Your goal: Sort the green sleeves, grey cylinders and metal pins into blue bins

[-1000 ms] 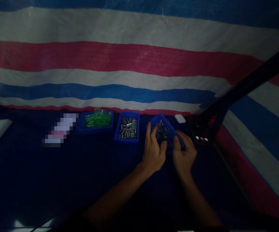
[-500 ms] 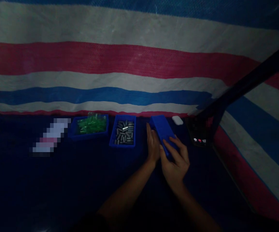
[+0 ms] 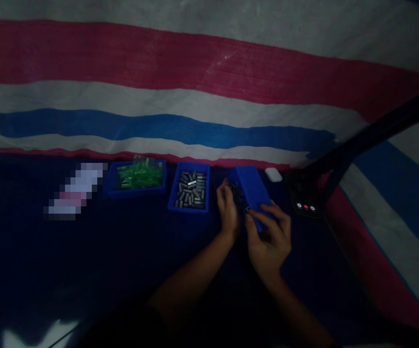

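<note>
A blue plastic tray [image 3: 254, 186] is tipped up on its side, its bottom facing right and its opening facing left. My right hand [image 3: 270, 237] grips its near end, fingers over the bottom and thumb at the rim. Small dark pieces [image 3: 237, 192] show in the tray's opening; their kind is too dim to tell. My left hand [image 3: 228, 210] stands cupped beside that opening, its fingers slightly bent and close to the pieces. Just left of it sits a second blue tray [image 3: 170, 205] holding several small grey metallic blocks [image 3: 191, 191].
Further left lies a blue tray [image 3: 111, 195] of green plastic-wrapped pieces [image 3: 140, 175], beside a pixelated pale item [image 3: 80, 186]. Behind the tipped tray is a white rounded case [image 3: 273, 174]. A phone [image 3: 305, 205] lies at right under a dark slanted bar [image 3: 376, 135]. Striped sheeting [image 3: 180, 128] hangs behind.
My left hand has drawn slightly away from the tipped tray's opening and its fingers have bent, exposing dark pieces. The right hand keeps its grip. The camera view has shifted a little.
</note>
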A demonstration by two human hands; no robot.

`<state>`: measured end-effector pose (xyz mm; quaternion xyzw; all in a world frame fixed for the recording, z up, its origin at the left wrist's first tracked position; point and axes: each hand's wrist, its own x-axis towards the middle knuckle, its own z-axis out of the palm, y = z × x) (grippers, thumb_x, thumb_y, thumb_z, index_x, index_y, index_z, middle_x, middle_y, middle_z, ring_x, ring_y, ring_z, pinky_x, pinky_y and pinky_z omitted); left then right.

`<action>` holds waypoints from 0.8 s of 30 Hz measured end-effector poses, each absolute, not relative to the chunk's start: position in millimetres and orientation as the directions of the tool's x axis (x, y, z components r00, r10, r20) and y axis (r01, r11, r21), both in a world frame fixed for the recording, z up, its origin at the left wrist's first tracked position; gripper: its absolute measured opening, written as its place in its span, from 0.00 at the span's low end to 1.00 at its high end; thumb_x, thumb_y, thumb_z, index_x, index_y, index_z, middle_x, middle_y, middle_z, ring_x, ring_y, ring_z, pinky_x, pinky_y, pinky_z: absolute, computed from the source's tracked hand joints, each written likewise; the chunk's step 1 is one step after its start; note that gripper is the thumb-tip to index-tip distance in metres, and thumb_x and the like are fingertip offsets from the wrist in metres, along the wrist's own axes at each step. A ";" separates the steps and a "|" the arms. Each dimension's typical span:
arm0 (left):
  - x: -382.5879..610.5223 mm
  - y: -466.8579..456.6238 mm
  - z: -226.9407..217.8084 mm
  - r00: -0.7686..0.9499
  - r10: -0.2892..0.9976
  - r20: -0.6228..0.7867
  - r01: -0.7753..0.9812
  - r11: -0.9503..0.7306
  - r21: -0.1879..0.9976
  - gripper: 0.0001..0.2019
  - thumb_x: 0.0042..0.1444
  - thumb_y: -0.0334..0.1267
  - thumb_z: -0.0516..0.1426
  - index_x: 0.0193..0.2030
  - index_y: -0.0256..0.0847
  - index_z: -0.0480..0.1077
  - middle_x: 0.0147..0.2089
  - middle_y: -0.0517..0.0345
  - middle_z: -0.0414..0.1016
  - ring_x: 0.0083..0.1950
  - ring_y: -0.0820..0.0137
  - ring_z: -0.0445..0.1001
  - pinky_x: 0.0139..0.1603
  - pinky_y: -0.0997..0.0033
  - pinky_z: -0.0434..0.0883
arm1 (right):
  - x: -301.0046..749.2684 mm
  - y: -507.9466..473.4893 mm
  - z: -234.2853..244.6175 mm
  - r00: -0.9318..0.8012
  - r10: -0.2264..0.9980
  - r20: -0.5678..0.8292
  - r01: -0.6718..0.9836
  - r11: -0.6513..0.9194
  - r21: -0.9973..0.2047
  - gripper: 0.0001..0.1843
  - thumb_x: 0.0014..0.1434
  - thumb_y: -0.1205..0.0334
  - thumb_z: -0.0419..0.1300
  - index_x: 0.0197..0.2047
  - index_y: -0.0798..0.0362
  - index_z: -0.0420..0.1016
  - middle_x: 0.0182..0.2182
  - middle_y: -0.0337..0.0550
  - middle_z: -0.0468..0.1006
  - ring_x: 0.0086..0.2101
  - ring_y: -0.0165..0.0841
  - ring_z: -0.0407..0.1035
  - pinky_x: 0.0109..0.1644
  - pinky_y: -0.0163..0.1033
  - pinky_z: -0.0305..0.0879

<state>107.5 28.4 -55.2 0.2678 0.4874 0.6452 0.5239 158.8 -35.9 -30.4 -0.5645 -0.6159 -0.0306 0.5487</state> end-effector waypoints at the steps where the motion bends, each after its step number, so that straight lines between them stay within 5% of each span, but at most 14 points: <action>1: 108.2 28.5 -56.5 -0.310 0.936 -0.167 -0.429 0.019 0.903 0.18 0.62 0.47 0.43 0.50 0.39 0.62 0.56 0.49 0.65 0.57 0.67 0.65 0.56 0.68 0.63 | 161.3 -35.1 -30.4 0.265 0.659 0.704 0.722 0.348 -0.598 0.07 0.51 0.68 0.61 0.35 0.49 0.73 0.38 0.41 0.70 0.45 0.37 0.66 0.50 0.53 0.64; 12: 102.4 44.3 -63.1 -0.316 0.944 -0.090 -0.175 0.036 0.984 0.14 0.59 0.39 0.48 0.48 0.34 0.64 0.49 0.47 0.70 0.52 0.65 0.68 0.56 0.65 0.62 | 171.8 -26.1 -42.1 0.217 0.587 0.780 0.750 0.411 -0.518 0.09 0.49 0.71 0.62 0.35 0.50 0.73 0.37 0.40 0.70 0.45 0.38 0.67 0.51 0.56 0.64; 19: 96.1 28.8 -64.3 -0.191 0.970 0.147 0.164 -0.116 0.980 0.21 0.59 0.35 0.49 0.59 0.35 0.54 0.60 0.43 0.60 0.62 0.64 0.58 0.61 0.62 0.56 | 174.8 -21.5 -49.8 0.171 0.561 0.810 0.755 0.453 -0.473 0.11 0.48 0.73 0.62 0.34 0.49 0.73 0.38 0.41 0.69 0.47 0.39 0.65 0.51 0.56 0.63; 24: 93.3 21.3 -63.7 -0.130 0.962 0.239 0.344 -0.182 0.921 0.17 0.57 0.34 0.50 0.53 0.31 0.61 0.52 0.42 0.62 0.56 0.62 0.62 0.58 0.60 0.60 | 177.8 -18.0 -52.8 0.196 0.562 0.804 0.751 0.441 -0.491 0.20 0.47 0.71 0.62 0.45 0.50 0.68 0.38 0.43 0.71 0.46 0.42 0.66 0.47 0.55 0.66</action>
